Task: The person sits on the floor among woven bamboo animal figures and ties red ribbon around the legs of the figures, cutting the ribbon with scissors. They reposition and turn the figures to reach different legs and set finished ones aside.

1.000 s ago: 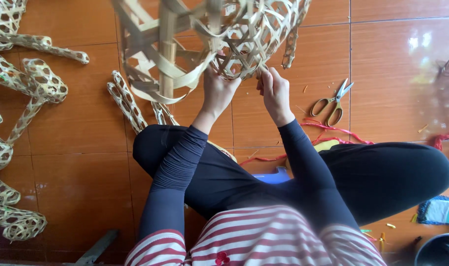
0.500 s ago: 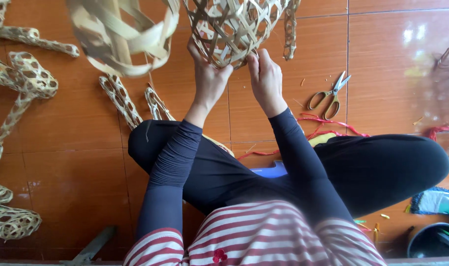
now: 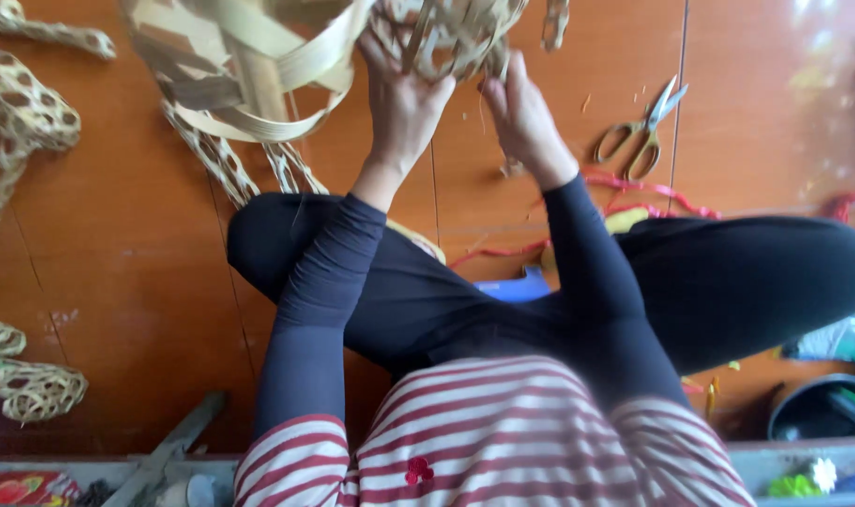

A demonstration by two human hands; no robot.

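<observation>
I sit cross-legged on an orange tiled floor and hold up a woven bamboo basket [image 3: 451,38] with an open lattice, partly cut off by the top edge. My left hand [image 3: 401,99] grips its lower rim from below. My right hand [image 3: 521,113] holds the rim just to the right, fingers curled into the weave. A loose coil of wide bamboo strips [image 3: 249,66] hangs from the basket's left side. Both arms wear dark sleeves.
Scissors with yellow handles [image 3: 639,136] lie on the floor to the right, above red cord [image 3: 648,192]. Woven lattice strips [image 3: 19,113] lie at far left and under the coil [image 3: 216,160]. A dark bucket [image 3: 822,408] stands at lower right.
The basket and both hands have risen toward the top of the view, and the basket has turned. The coil of wide strips swung left.
</observation>
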